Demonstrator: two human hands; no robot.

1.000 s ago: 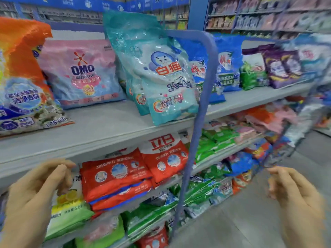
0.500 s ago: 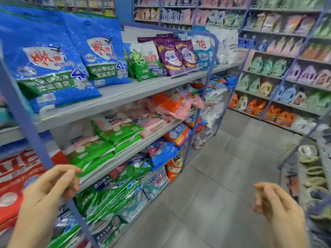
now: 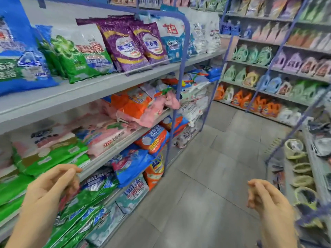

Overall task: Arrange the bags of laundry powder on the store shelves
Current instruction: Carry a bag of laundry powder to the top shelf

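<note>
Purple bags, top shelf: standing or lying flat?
Standing. Both purple bags rest on their bottom edges on the top shelf, fronts facing the aisle, leaning back slightly.

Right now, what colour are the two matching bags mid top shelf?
Purple bags with yellow trim; head view.

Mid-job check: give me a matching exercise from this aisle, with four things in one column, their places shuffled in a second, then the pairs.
Things
1. purple bags
2. orange bag
3. left hand
4. right hand

Places
A. over the floor of the aisle, holding nothing
B. on the upper shelf, leaning back
C. in front of the green bags low on the rack, holding nothing
D. on the second shelf, slumped over its front edge

Pairs: 1-B, 2-D, 3-C, 4-A
</note>
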